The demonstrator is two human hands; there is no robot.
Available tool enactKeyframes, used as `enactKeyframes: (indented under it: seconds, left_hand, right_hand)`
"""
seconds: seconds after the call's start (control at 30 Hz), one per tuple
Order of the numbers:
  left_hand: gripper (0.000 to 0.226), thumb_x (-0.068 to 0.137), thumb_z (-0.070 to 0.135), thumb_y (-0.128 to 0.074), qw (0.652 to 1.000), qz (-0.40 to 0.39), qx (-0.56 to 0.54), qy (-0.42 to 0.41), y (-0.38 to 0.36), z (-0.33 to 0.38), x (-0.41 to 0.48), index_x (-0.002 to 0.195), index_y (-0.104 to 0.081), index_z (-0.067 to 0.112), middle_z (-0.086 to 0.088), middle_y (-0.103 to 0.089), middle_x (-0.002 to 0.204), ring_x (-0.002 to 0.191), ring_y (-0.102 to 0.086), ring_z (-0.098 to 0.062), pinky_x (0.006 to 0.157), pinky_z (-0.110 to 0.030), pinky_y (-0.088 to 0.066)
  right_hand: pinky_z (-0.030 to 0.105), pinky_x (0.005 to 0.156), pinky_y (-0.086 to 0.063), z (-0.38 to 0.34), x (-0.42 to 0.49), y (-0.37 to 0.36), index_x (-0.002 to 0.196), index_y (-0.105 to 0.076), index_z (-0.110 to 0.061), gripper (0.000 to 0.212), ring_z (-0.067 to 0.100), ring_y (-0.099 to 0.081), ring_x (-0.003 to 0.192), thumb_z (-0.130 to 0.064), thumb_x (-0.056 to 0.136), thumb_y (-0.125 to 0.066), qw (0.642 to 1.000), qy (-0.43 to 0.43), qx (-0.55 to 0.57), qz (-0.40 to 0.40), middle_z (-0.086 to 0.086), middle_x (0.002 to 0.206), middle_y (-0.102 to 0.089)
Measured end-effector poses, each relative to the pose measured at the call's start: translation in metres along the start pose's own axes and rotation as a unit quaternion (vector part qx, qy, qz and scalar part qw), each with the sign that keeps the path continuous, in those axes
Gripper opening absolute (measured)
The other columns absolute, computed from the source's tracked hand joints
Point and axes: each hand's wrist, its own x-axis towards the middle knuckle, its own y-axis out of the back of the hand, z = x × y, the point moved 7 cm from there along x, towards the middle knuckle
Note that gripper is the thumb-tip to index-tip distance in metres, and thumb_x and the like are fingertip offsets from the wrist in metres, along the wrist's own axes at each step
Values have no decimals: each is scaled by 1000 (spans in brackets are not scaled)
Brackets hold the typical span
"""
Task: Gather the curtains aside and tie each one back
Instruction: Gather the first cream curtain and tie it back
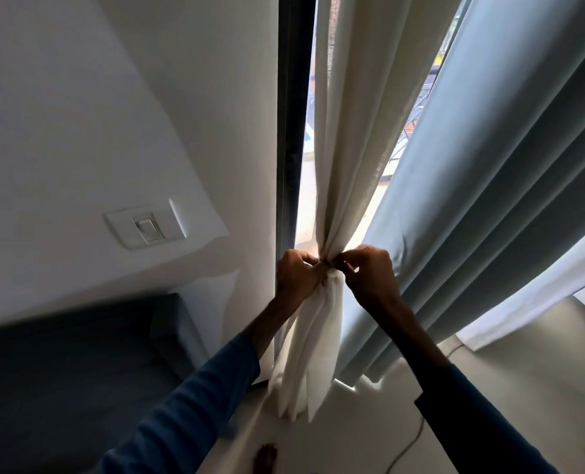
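Two hands, left hand (296, 273) and right hand (369, 270), are pinched on the gathered waist of the white fabric curtain (344, 159), beside the grey-blue pleated curtain (496, 200).

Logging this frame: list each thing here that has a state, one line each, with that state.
White curtain: gathered into a bundle, pinched at the waist, tail hanging loose below.
Grey-blue curtain: hanging in folds, not tied.
Left hand: closed on the bundle's left side.
Right hand: fingertips pinching at the bundle's waist.
Wall switch: position cannot be told.
Tie itself: hidden by the fingers.
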Motion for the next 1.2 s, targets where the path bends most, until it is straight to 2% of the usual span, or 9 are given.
enactKeyframes:
  seconds: [0.1, 0.2, 0.33, 0.43, 0.53, 0.73, 0.93, 1.1, 1.2]
  left_hand:
    - [24, 75, 35, -81, 1000, -20, -8, 9, -3, -2, 0, 61, -74, 16, -8, -73, 61, 62, -74, -28, 71, -47, -62]
    - [24, 78, 30, -82, 999, -28, -14, 15, -6, -3, 0, 60, -74, 16, -8, -74, 64, 64, -74, -28, 75, -47, -62]
    - [27, 82, 31, -78, 1000, -16, 4, 16, 0, -5, 5, 61, -73, 16, -6, -74, 64, 64, -74, -25, 74, -46, -62]
    - [23, 80, 30, -80, 999, -26, 40, -9, 5, -3, 9, 64, -74, 15, -3, -74, 64, 62, -73, -20, 73, -43, -62]
    - [25, 81, 34, -81, 997, -37, 65, -34, 6, 2, 9, 69, -76, 13, -1, -75, 65, 61, -72, -16, 72, -41, -62]
    - [25, 79, 36, -80, 995, -40, 83, -48, 4, 6, 12, 60, -73, 22, 1, -73, 60, 59, -71, -12, 73, -39, -61]
    - [24, 73, 35, -79, 997, -50, 62, -17, 0, 2, 13, 59, -75, 16, -2, -72, 57, 57, -73, -17, 69, -42, -63]
    - [22, 77, 29, -76, 997, -48, 55, -19, -2, 3, 15, 58, -76, 17, -2, -72, 56, 55, -72, -17, 69, -40, -63]
    - [28, 77, 33, -76, 997, -18, 69, -16, 4, 1, 20, 51, -72, 24, 3, -69, 52, 52, -70, -11, 67, -38, -62]
  right_hand:
    - [39, 69, -58, -5, -3, 6, 82, -84, -16, 12, 25, -73, 72, -7, 80, -77, 1000, 11, 20, 18, 6, 79, -79]
    - [33, 64, -52, -7, -6, 2, 89, -83, -20, 7, 23, -69, 73, -19, 87, -77, 1000, 9, 5, 8, 4, 83, -74]
    - [29, 59, -40, -8, -11, -13, 104, -79, -26, 17, 29, -64, 76, -29, 97, -63, 993, 52, -102, -30, 5, 91, -62]
    - [32, 65, -42, -4, -8, -25, 120, -70, -37, 29, 31, -67, 89, -33, 92, -64, 982, 52, -160, -81, 2, 96, -69]
    - [32, 70, -42, 2, 1, -29, 125, -66, -43, 37, 30, -67, 97, -36, 89, -68, 979, 37, -169, -105, 1, 100, -73]
    - [29, 71, -36, 4, 15, -31, 121, -68, -44, 33, 30, -66, 101, -38, 88, -70, 966, 52, -218, -130, 2, 111, -70]
    - [37, 80, -45, 10, 6, -39, 130, -61, -33, 36, 35, -63, 109, -39, 95, -62, 954, 52, -236, -174, 10, 119, -65]
    - [38, 73, -47, 6, 3, -36, 121, -66, -35, 26, 38, -64, 99, -32, 98, -55, 962, 63, -218, -152, 11, 106, -67]
    - [33, 62, -37, -6, 5, -27, 125, -66, -39, 30, 34, -64, 93, -27, 98, -57, 971, 88, -203, -95, 7, 99, -66]
